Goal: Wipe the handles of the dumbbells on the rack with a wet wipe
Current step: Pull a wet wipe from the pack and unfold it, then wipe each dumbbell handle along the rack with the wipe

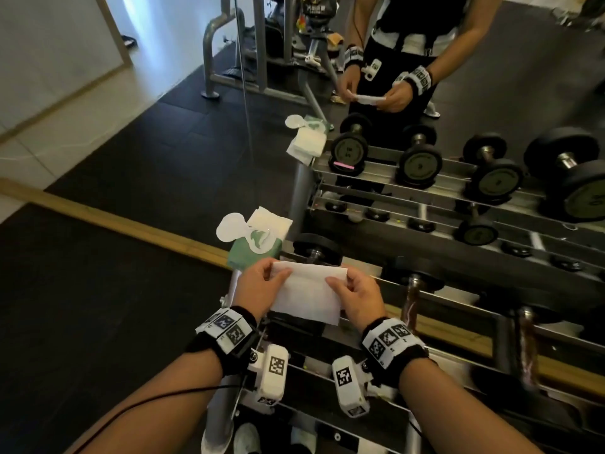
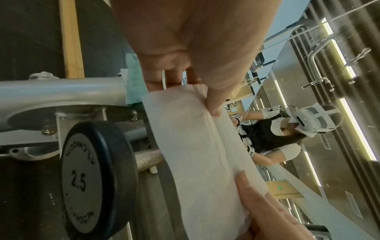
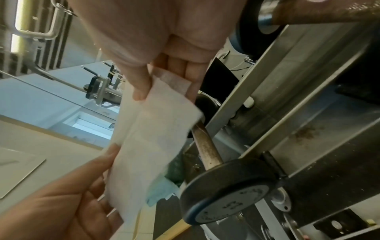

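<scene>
A white wet wipe (image 1: 307,291) is stretched flat between both hands above the rack's near left end. My left hand (image 1: 262,283) pinches its left edge and my right hand (image 1: 355,294) pinches its right edge. The wipe (image 2: 197,146) hangs in front of a small 2.5 dumbbell (image 2: 92,180) whose worn handle (image 2: 148,160) shows behind it. From the right wrist, the wipe (image 3: 148,141) covers part of that dumbbell's handle (image 3: 207,148), without touching it. More dumbbells (image 1: 411,291) lie to the right on the grey rack (image 1: 458,303).
A green wet-wipe pack (image 1: 253,239) with its flap open sits on the rack's left end. A wall mirror behind the rack shows the reflected dumbbells (image 1: 420,160) and a person. A cable machine (image 1: 235,54) stands far left on black floor mats.
</scene>
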### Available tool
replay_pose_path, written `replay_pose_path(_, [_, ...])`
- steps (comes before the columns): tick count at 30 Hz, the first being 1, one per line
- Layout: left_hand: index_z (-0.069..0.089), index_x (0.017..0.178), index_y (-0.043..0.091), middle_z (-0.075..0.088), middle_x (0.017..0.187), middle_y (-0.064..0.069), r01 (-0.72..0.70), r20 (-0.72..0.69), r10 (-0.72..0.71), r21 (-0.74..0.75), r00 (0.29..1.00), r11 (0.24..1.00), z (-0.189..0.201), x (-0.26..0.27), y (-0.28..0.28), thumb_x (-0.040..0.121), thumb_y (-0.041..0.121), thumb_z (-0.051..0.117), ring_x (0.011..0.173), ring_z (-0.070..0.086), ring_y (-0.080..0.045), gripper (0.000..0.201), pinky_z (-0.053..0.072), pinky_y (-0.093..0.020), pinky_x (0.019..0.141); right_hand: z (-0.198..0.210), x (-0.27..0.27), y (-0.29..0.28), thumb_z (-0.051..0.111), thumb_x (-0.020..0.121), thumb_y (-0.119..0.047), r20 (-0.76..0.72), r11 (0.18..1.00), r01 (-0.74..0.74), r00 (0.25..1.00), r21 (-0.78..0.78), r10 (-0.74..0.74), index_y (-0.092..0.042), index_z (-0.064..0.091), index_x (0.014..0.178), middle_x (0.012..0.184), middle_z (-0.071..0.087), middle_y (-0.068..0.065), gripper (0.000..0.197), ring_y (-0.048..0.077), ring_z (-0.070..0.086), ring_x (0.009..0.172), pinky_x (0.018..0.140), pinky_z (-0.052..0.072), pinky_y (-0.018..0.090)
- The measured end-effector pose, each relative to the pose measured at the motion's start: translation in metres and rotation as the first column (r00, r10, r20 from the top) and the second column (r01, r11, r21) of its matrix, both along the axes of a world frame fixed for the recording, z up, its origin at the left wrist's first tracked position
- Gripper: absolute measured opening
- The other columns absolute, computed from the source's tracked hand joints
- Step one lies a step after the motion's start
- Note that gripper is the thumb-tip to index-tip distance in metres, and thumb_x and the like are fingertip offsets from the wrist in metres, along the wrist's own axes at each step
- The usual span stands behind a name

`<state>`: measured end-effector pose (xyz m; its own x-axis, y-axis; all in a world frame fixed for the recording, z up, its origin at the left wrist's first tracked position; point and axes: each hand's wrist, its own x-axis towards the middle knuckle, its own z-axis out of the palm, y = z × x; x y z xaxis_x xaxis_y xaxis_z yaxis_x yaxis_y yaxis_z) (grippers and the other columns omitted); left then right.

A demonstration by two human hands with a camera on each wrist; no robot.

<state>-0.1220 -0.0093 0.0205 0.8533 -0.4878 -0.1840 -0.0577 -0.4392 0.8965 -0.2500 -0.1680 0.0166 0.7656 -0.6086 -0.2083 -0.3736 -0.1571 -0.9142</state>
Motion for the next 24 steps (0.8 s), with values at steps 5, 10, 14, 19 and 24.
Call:
replay_pose_path(5, [0.067,0.083,0.018,0.063,0.075,0.003,-0.079,0.065,0.076,0.044,0.995,0.996,-0.006,-0.005,-0.007,0.091,0.032,0.070,0.068,0.054,-0.007,0.016,0.043,-0.012,0.059,-0.011,0.006,0.004,0.058,0.097,-0.033,-0.047,0.994,0.104,0.994,0.043,-0.102,-0.028,0.068,0.083,0.081,0.071,-0.007,0.018,0.014,0.067,0.081,0.071,0.056,0.028])
replay_pose_path(10, [0.068,0.091,0.021,0.065,0.092,0.006,0.037,0.164,-0.032,-0.025,0.986,0.999,0.008,-0.015,-0.023,0.090,0.024,0.071,0.082,0.060,-0.002,0.004,0.045,-0.005,0.067,0.001,0.017,0.019,0.053,0.100,-0.026,0.022,0.960,0.118,0.992,0.255,-0.128,-0.025,0.070,0.087,0.079,0.073,-0.007,0.021,0.010,0.069,0.078,0.072,0.058,0.030])
replay_pose_path(14, [0.070,0.098,0.021,0.065,0.105,0.010,0.168,0.268,-0.141,-0.079,0.953,0.983,0.010,-0.029,-0.030,0.087,0.023,0.073,0.098,0.059,0.001,0.011,0.044,-0.011,0.084,0.008,0.018,0.025,0.050,0.102,-0.018,0.044,0.910,0.133,0.986,0.393,-0.163,-0.018,0.072,0.093,0.093,0.074,0.012,0.024,0.027,0.070,0.090,0.086,0.056,0.045])
replay_pose_path(19, [0.071,0.116,0.028,0.060,0.118,0.017,0.258,0.249,-0.248,-0.007,0.936,0.966,-0.001,-0.039,-0.026,0.094,0.035,0.065,0.116,0.049,-0.001,0.024,0.039,-0.022,0.103,0.007,0.016,0.017,0.045,0.102,-0.019,-0.035,0.815,0.265,0.957,0.515,-0.288,-0.004,0.068,0.105,0.098,0.073,0.023,0.029,0.033,0.071,0.087,0.078,0.059,0.045])
replay_pose_path(24, [0.067,0.124,0.036,0.046,0.120,0.013,0.314,0.178,-0.326,0.096,0.928,0.945,-0.012,-0.041,-0.025,0.100,0.033,0.053,0.117,0.033,-0.008,0.027,0.027,-0.022,0.101,-0.003,0.006,0.008,0.058,0.096,-0.031,-0.015,0.706,0.223,0.957,0.672,-0.289,-0.010,0.067,0.108,0.098,0.076,0.016,0.025,0.027,0.075,0.086,0.064,0.059,0.034])
